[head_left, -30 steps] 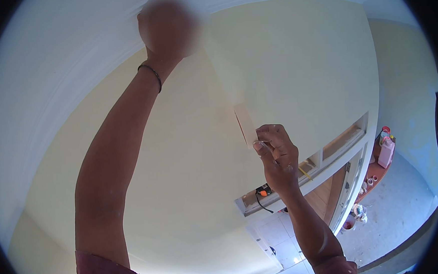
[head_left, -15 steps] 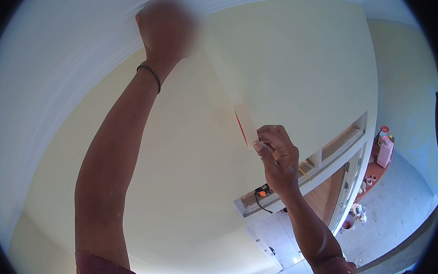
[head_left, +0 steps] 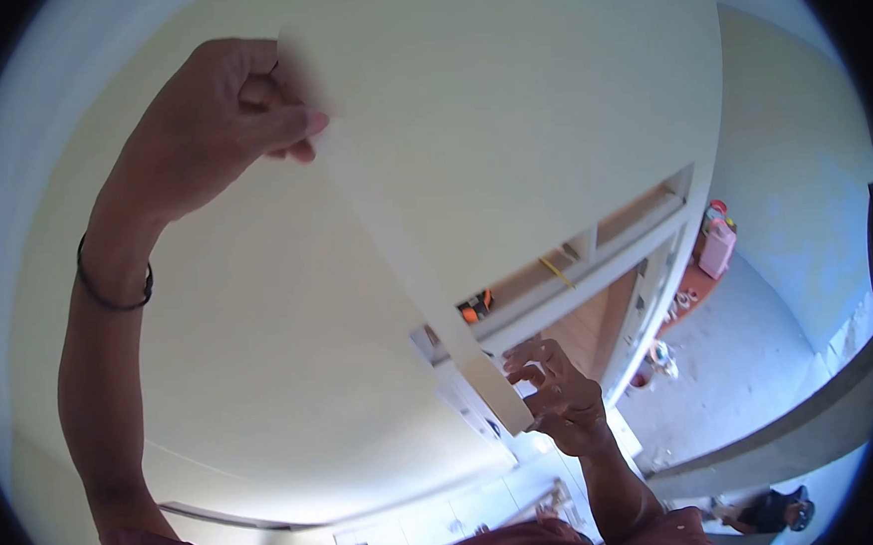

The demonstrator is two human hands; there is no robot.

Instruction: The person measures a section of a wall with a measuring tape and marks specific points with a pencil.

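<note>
A long, pale translucent strip of tape (head_left: 384, 231) stretches diagonally between my two hands in front of the cream wall. Its upper end is pinched between thumb and fingers of my left hand (head_left: 222, 121), raised at the upper left. Lower down, my right hand (head_left: 562, 397) grips a roll of tape (head_left: 497, 397), which faces me nearly edge-on as a cream band. The strip runs down to this roll. Part of the roll is hidden by the right fingers, which curl at its right side.
Below the wall runs a white-framed opening (head_left: 605, 242) with an orange and black tool (head_left: 476, 306) and a yellow stick (head_left: 557, 272) on its ledge. At right, a pink jug (head_left: 717, 247) stands on a reddish surface (head_left: 693, 295). A person (head_left: 776, 509) shows at the bottom right.
My left hand has come down and left from the ceiling edge. My right hand has lowered with the roll, and a long strip now spans between them. The view has tilted downward.
</note>
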